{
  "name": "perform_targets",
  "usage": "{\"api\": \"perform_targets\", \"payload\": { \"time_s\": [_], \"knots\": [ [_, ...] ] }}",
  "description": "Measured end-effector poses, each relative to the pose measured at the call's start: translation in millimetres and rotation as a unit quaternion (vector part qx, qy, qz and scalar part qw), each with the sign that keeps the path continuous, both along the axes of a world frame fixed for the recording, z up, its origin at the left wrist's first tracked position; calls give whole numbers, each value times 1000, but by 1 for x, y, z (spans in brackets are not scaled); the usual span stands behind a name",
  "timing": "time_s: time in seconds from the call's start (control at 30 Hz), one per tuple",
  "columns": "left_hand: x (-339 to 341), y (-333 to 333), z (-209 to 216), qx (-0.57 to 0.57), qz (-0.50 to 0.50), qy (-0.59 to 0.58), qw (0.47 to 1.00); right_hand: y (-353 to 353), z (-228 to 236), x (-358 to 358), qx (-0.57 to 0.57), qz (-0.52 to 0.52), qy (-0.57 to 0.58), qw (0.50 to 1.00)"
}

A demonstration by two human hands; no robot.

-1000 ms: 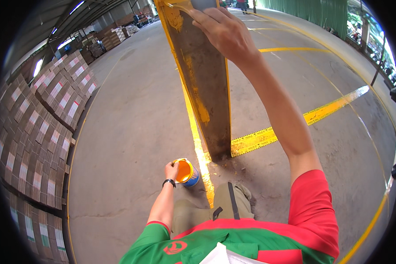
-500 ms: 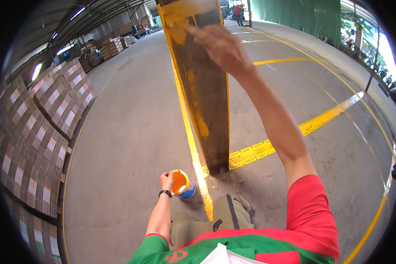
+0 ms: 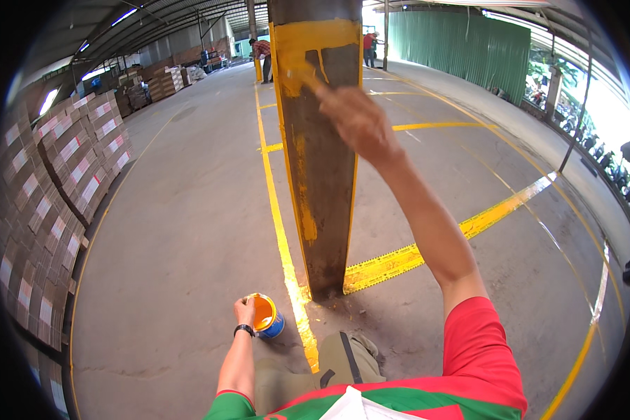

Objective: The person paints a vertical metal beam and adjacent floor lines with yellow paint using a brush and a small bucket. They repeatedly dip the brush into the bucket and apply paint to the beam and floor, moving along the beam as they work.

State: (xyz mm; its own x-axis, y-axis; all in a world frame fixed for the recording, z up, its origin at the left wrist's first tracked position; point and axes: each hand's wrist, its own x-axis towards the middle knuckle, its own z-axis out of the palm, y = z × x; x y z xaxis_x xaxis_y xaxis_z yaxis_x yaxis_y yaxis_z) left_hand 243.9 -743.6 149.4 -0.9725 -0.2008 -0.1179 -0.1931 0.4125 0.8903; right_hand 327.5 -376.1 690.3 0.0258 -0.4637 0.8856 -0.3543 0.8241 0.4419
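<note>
A steel column (image 3: 325, 189) stands before me, with wet yellow paint across its upper face and a patchy streak lower down its left side. My right hand (image 3: 362, 126) is raised in front of it, its fingers closed round a paintbrush (image 3: 316, 82). Motion smears the brush, whose tip is against the yellow area at the upper left of the face. Low at my left, my left hand (image 3: 245, 311) grips the rim of a blue paint can (image 3: 274, 327). Yellow-orange paint coats its inside. A dark band circles the left wrist.
A yellow floor line (image 3: 281, 238) runs past the column's left side. Yellow-edged tape borders a painted stripe (image 3: 399, 264) to the right. Stacked cartons (image 3: 56, 231) line the left. Farther back are a person in a checked shirt (image 3: 261, 50) and another in red (image 3: 369, 47).
My view has tilted up and shifted slightly, bringing the person in the checked shirt into sight. The brush stays near the column's upper left; my left hand still holds the can.
</note>
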Motion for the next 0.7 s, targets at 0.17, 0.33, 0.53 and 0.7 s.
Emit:
{"api": "perform_targets", "payload": {
  "time_s": [0.17,0.33,0.53,0.7],
  "knots": [
    [-13,-10,-14,37,-8,-3,999,-8,-36,23,-12,4,-42,999],
    [-24,-12,-15,36,-9,-42,998,3,2,11,-36,-62,45,996],
    [-27,-30,-22,87,1,-18,996,-5,-62,6,13,-69,-79,994],
    [-27,-57,-38,-67,-14,37,997,-12,-156,36,-3,-49,-198,979]
  ]
}}
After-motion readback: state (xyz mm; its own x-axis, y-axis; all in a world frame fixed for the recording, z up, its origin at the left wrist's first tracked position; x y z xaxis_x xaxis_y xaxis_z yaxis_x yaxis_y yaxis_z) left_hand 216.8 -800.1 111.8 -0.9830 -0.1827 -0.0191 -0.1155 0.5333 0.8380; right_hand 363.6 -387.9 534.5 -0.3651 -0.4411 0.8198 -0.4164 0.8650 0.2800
